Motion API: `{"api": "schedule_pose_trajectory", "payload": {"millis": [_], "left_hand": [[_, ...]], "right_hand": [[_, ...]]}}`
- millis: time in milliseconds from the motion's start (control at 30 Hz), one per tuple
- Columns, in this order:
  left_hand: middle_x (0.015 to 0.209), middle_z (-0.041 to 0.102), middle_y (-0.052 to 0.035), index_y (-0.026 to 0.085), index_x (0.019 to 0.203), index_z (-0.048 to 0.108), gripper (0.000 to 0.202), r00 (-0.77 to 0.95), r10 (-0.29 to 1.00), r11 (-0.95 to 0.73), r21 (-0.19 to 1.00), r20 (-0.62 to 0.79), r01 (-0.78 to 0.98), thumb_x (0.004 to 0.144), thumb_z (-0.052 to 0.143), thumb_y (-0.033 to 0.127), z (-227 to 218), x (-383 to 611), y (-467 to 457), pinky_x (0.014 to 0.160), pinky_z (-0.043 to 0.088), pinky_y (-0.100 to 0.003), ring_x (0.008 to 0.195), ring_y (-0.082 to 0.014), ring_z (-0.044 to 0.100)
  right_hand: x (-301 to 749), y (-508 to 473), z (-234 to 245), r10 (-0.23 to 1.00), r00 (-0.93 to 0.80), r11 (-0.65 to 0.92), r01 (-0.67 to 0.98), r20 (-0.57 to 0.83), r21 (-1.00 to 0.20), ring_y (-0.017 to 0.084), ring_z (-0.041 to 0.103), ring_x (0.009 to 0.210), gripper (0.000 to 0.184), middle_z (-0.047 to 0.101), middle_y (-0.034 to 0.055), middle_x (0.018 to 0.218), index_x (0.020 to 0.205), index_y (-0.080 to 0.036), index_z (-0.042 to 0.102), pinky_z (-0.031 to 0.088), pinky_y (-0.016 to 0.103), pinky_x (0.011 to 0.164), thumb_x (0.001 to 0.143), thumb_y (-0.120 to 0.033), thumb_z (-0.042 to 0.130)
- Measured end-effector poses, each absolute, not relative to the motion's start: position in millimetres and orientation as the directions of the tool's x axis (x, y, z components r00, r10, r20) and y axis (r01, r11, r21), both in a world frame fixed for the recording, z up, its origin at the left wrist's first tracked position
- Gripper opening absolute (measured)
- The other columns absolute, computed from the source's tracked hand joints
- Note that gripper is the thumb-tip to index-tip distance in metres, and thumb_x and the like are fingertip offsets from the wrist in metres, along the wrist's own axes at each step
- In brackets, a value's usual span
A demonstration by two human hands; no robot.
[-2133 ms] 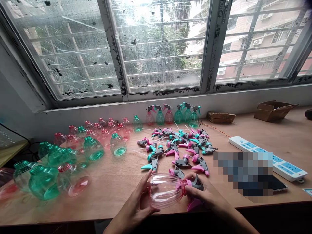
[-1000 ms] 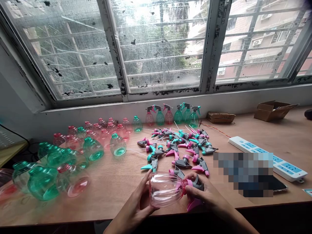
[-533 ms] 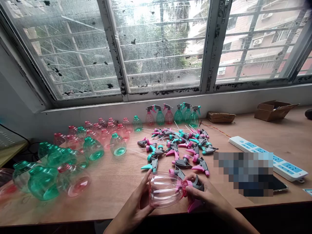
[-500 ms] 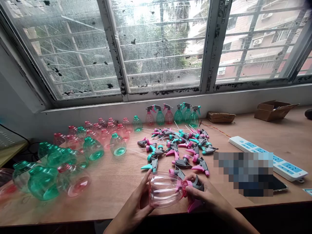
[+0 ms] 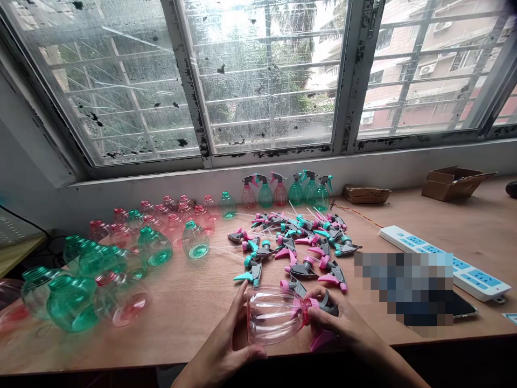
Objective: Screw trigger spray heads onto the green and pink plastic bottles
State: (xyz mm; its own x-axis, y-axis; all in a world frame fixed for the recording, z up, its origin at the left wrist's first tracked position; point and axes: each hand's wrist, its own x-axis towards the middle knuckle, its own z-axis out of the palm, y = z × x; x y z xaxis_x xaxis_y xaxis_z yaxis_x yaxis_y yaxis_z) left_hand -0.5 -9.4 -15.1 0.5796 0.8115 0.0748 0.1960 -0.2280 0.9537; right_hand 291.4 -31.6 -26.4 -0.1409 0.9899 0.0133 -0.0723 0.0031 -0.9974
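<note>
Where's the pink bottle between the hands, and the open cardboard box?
Pink bottle [image 5: 274,317], head view: middle of its see-through body.
Open cardboard box [image 5: 442,187], head view: its front wall.

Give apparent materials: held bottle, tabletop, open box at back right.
Held bottle: likely pink plastic, glossy; see-through with bright highlights.
Tabletop: looks like wood or wood-look sheet, low sheen; reddish-brown, faint streaks, soft reflections.
Open box: probably cardboard, matte; plain brown, thin folded-out flap.

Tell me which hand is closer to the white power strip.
Right: your right hand, gripping the sprayer head at the neck of the pink bottle, is left of the white power strip; your left hand, by the bottle's base, is farther left.
</note>
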Motion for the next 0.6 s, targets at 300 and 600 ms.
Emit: {"api": "schedule_pose_trajectory", "payload": {"millis": [300,600], "left_hand": [[0.164,0.034,-0.0061,0.03,0.159,0.023,0.097,0.561,0.827,-0.213,0.941,0.03,0.263,0.081,0.081,0.025,-11,-2,-9,0.127,0.017,-0.047,0.154,-0.0344,0.02],[0.16,0.041,-0.0072,0.03,0.157,0.028,0.091,0.552,0.833,-0.206,0.945,0.033,0.254,0.081,0.076,0.016,-4,1,-8,0.124,0.024,-0.048,0.149,-0.0342,0.032]], "right_hand": [[293,-30,-26,0.979,-0.19,0.066,-0.045,0.073,-0.997,0.02,0.064,0.065,0.035,0.07,-0.0001,0.068,0.097,-0.018,0.066,0.048,0.03,0.063,0.086,-0.05,0.073],[293,-30,-31,0.987,-0.151,0.04,-0.087,0.053,-0.995,0.017,0.062,0.067,0.038,0.068,-0.0018,0.075,0.1,-0.02,0.065,0.048,0.028,0.065,0.079,-0.047,0.082]]}}
